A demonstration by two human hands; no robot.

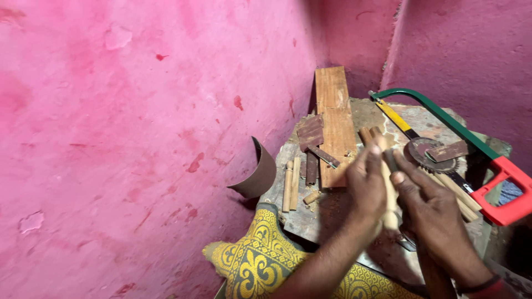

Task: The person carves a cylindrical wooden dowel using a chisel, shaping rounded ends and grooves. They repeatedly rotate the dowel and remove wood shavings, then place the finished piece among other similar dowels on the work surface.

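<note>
Both hands are closing around a pale wooden dowel (389, 191) that is standing nearly upright between them, over the middle of the work slab. The left hand (367, 185) is wrapping its fingers round the upper part of the stick, and the right hand (426, 207) is gripping it from the other side, thumb pressing near the top; the stick's lower end is poking out beneath the palms. It is looking smooth, round and light tan, with more sticks of the same kind showing just behind its top.

Rough pink walls (138, 122) are enclosing the corner. A worn stone slab (310, 218) is serving as the bench, carrying a long plank (335, 122), a green-framed hacksaw with a red handle (499, 188), a toothed disc (426, 155), two short dowels (291, 185) and a curled sheet of sandpaper (260, 171). A yellow patterned cloth (260, 260) is lying at its near edge.
</note>
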